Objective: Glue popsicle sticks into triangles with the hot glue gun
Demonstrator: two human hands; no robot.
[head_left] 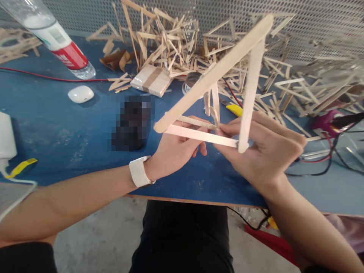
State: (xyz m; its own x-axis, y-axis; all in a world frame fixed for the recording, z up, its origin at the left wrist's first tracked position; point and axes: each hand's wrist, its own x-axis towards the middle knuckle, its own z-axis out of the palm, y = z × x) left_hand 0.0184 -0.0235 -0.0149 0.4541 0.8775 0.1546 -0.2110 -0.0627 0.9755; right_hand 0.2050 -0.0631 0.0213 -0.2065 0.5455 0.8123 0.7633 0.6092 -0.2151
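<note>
While it is held in the air by one of its lower joints, the frame [214, 74] of flat sticks stands above the front part of the desk [85, 140], w/ its upper corner tilted to the R. The R. hand [264, 148] is pinching at this joint, prob. because it is the place where sticks could slip. The L. hand [176, 151] has closed fingers on the lower sticks, close to the same joint, I think to stop the frame from turning; how firmly it presses, I can't tell, since the wood covers part of its fingers. Both palms are low & outside, so the upper corner is free of them.

Beyond the hands, a banded pack [150, 79] lies flat, w/ loose sticks [121, 81] just beside, seemingly for easy reach. A yellow cutter [234, 110] & a round tin [193, 79] are also near, prob. for same reason. Further back, a heap [182, 57] of stick pieces lies against the mesh [99, 15], maybe to give the hands room. Towards L., a bottle [71, 57], white case [81, 94] & dark thing [132, 123], too blurred to name, are apart from the heap, perhaps for safety.
</note>
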